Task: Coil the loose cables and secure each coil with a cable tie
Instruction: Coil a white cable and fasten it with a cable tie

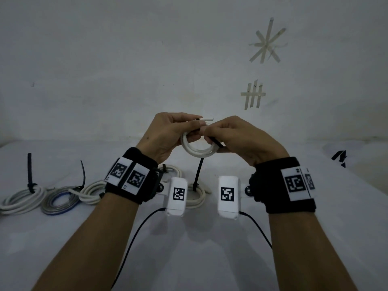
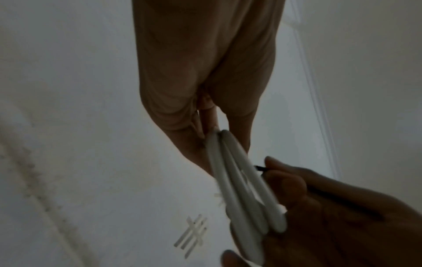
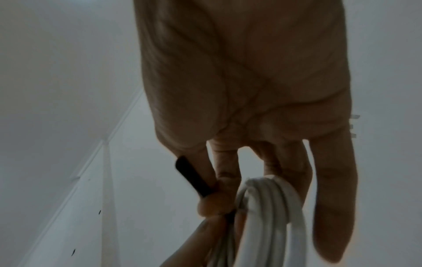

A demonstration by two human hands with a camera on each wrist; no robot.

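Observation:
A small white cable coil (image 1: 198,149) hangs in the air between both hands, above the white table (image 1: 210,259). My left hand (image 1: 194,131) grips the coil's top, and one cable end (image 1: 207,118) pokes out to the right above the thumb. My right hand (image 1: 210,137) pinches a black cable tie (image 1: 216,141) that lies against the coil's right side. In the left wrist view the coil (image 2: 242,184) runs from my left fingers (image 2: 205,126) down to the right hand (image 2: 319,207). The right wrist view shows the tie (image 3: 194,178) beside the coil (image 3: 267,207).
Several tied coils lie on the table: a white one (image 1: 21,199) and a grey-blue one (image 1: 60,201) at the left, and another white one (image 1: 197,196) under the hands with its black tie (image 1: 198,173) standing up. A black object (image 1: 340,157) sits far right. A wall stands close behind.

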